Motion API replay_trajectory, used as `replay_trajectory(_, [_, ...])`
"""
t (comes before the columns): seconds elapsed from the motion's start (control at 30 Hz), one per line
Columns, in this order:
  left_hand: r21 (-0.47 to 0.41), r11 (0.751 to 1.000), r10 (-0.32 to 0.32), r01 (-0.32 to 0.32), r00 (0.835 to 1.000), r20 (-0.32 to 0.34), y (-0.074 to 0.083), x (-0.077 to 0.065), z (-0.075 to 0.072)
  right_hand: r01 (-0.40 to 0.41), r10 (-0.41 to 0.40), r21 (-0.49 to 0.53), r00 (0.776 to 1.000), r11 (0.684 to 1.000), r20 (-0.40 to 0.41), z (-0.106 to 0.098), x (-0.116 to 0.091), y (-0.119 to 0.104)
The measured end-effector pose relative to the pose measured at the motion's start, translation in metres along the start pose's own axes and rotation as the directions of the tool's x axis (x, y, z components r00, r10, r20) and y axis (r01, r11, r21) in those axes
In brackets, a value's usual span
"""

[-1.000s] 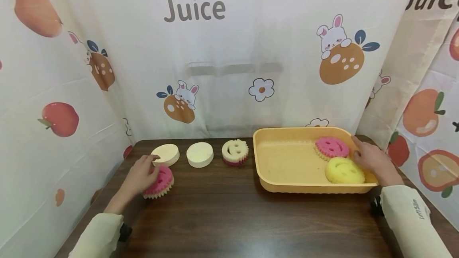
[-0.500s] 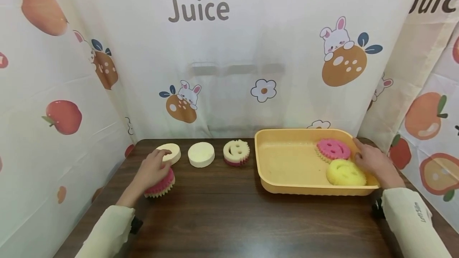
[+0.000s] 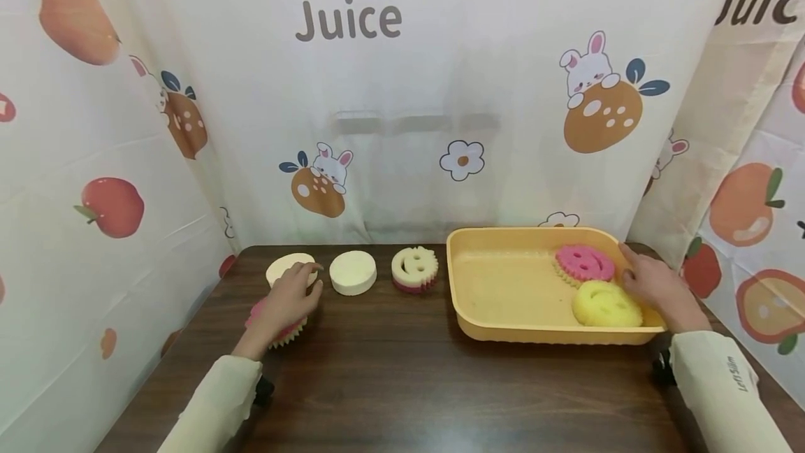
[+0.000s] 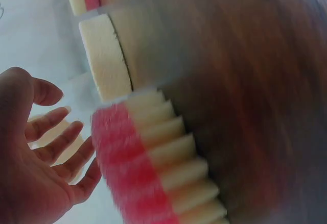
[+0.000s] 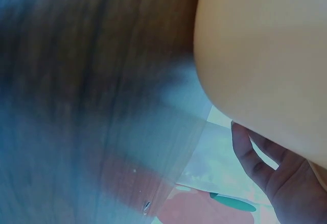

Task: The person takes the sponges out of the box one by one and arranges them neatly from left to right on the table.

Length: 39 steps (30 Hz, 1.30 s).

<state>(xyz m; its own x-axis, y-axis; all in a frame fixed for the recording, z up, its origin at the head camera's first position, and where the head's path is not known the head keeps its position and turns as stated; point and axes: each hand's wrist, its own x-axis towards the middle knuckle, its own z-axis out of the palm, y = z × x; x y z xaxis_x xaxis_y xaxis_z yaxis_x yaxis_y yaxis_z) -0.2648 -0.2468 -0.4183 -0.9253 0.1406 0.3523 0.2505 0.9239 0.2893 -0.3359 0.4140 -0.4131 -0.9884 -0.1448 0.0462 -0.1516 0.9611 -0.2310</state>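
In the head view my left hand [image 3: 289, 305] hovers over a pink-and-cream smiley sponge [image 3: 295, 332], covering much of it. Its fingers are loosely bent and hold nothing, with the fingertips over the right side of a cream round sponge [image 3: 278, 270]. The left wrist view shows the smiley sponge's toothed side [image 4: 163, 157] beside that hand's spread fingers [image 4: 56, 145]. My right hand [image 3: 657, 286] grips the right rim of a yellow tray [image 3: 503, 289], thumb inside and fingers outside. Inside the tray lie a pink smiley sponge [image 3: 585, 263] and a yellow one [image 3: 606, 304].
A second cream round sponge [image 3: 353, 272] and a cream-topped smiley sponge [image 3: 415, 268] stand in a row between the left hand and the tray. All sit on a dark wooden table [image 3: 409, 383]. A printed curtain [image 3: 402, 89] hangs behind the table.
My left hand has moved to the right above the pink-and-cream sponge, away from its left side. The sponges appear to stay in place. The right hand keeps its hold on the tray rim.
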Motion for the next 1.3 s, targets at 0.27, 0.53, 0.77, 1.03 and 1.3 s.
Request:
replay_trajectory(0.27, [-0.003, 1.000, -0.010, 0.010, 1.000, 0.006, 0.011, 0.004, 0.005, 0.011, -0.011, -0.002, 1.000, 1.000, -0.004, 0.000, 0.003, 0.000])
replay_trajectory(0.53, [-0.036, 0.999, -0.026, 0.027, 0.999, 0.022, 0.017, 0.009, 0.006, -0.031, 0.031, 0.003, 0.999, 0.999, 0.031, -0.003, 0.002, -0.003])
replay_trajectory(0.77, [-0.087, 0.996, -0.002, 0.004, 1.000, 0.025, 0.029, 0.015, 0.007, -0.021, 0.021, 0.005, 0.999, 1.000, 0.031, -0.003, 0.001, -0.003])
replay_trajectory(1.03, [-0.158, 0.986, -0.036, 0.042, 0.999, 0.040, 0.045, 0.030, 0.010, -0.010, 0.010, 0.007, 1.000, 1.000, 0.016, -0.004, -0.001, -0.003])
replay_trajectory(1.3, [-0.195, 0.981, -0.010, 0.019, 0.999, 0.048, 0.061, 0.042, 0.012, -0.004, 0.004, 0.003, 1.000, 1.000, 0.015, -0.003, 0.002, 0.000])
